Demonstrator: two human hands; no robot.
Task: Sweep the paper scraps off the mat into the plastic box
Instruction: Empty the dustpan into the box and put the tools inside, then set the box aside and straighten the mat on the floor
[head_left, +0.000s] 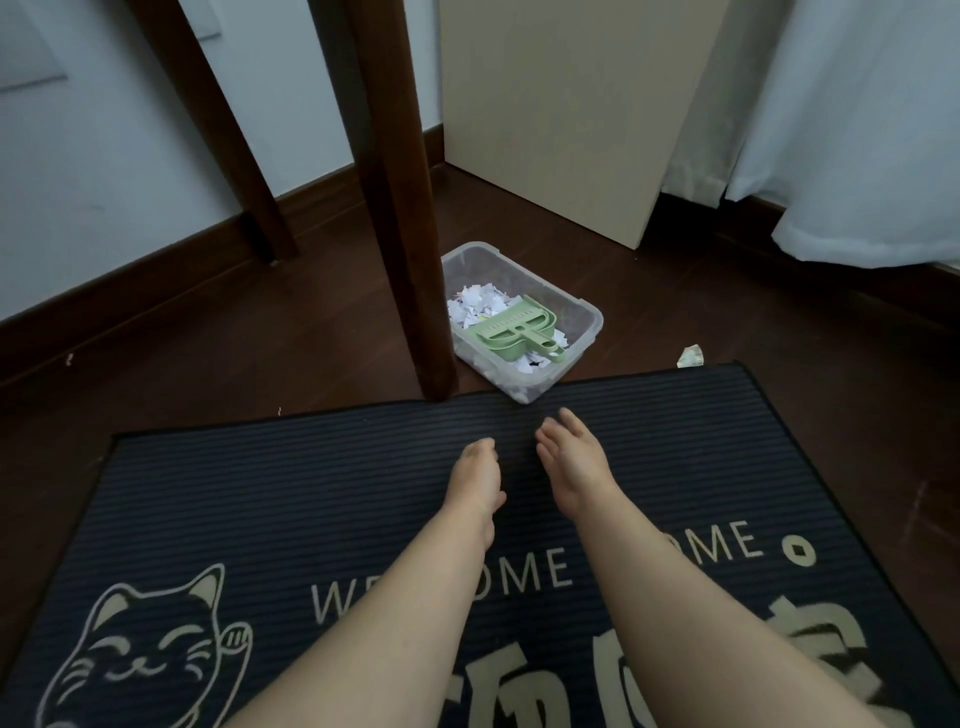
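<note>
Hands hover side by side, low over the far strip of the mat (311, 467), and both hold nothing: the left hand (475, 478) has its fingers loosely curled downward, the right hand (571, 462) is spread and relaxed. Straight ahead of them, just past the mat's far edge on the floor (260, 353), sits the plastic box (587, 312), turned cornerwise so its near corner points back at the hands. Inside it lie the paper scraps (480, 304) with a green dustpan (511, 332) on top, handle toward the near right. A wooden leg (405, 208) stands just left of the box. One stray scrap (690, 357) rests on the floor beyond the mat's far right, so the right hand looks better placed for it
</note>
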